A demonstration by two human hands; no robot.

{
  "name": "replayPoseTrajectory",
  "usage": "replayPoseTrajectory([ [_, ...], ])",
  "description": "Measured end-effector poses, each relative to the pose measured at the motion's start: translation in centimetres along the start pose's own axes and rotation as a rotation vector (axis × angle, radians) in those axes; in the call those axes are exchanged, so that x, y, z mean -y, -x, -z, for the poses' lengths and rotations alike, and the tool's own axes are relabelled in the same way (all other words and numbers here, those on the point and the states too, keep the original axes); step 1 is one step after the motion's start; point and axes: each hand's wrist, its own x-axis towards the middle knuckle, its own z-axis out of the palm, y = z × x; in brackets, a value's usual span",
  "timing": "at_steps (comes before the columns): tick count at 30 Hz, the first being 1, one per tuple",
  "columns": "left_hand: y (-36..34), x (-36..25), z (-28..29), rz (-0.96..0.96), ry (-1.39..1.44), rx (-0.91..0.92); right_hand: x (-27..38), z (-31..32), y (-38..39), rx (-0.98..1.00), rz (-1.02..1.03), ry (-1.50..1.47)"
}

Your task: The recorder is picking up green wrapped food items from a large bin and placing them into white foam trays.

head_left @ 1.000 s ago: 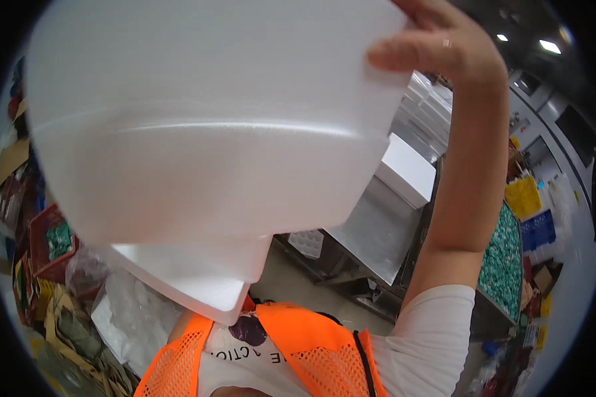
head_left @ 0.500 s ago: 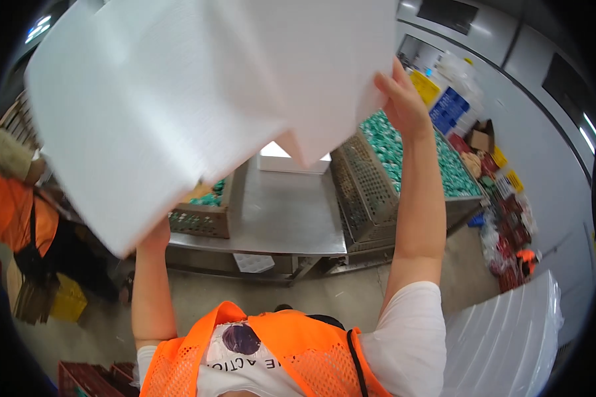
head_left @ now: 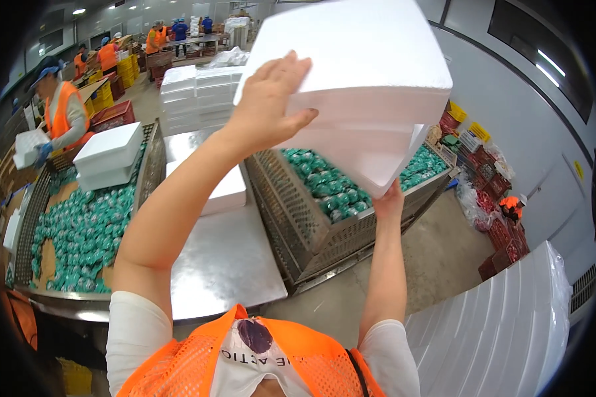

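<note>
A white foam box (head_left: 351, 46), made of at least two stacked or fitted parts, is held up in front of me at chest height or above. My left hand (head_left: 271, 99) lies against its left side, fingers spread and thumb pointing right. Under its lower corner, my right hand (head_left: 389, 198) grips the foam from below; some of those fingers are hidden. Behind and beneath the box stands a perforated metal bin (head_left: 298, 218) full of round, green-wrapped items (head_left: 331, 192). Another white foam box (head_left: 222, 192) sits on the steel table (head_left: 225, 271), partly behind my left forearm.
At left, a perforated bin (head_left: 149, 178) holds more green-wrapped items and a white foam box (head_left: 110, 155). A co-worker in an orange vest (head_left: 66, 116) handles white foam there. Foam boxes are stacked (head_left: 192, 99) at the back; wrapped foam sheets (head_left: 496, 324) stand lower right.
The foam piece has moved right and turned, now showing its stacked edges. My left hand has risen from its lower corner to its side; my right hand has dropped to beneath it. The view has shifted.
</note>
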Motion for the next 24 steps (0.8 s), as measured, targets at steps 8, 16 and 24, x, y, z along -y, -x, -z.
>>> replayPoseTrajectory([
  [8, -7.2, -0.9, -13.6, -0.045, -0.052, 0.195, 5.6, 8.6, -4.7, -0.594, 0.167, 0.909],
  [16, -11.1, 1.3, -15.2, -0.114, 0.174, 0.313, 13.5, -8.2, -13.1, -0.281, 0.146, 0.818],
  [24, -6.8, 5.0, -12.4, 0.219, 0.533, -0.222, 14.6, -7.5, -17.2, -0.127, -0.039, 0.467],
])
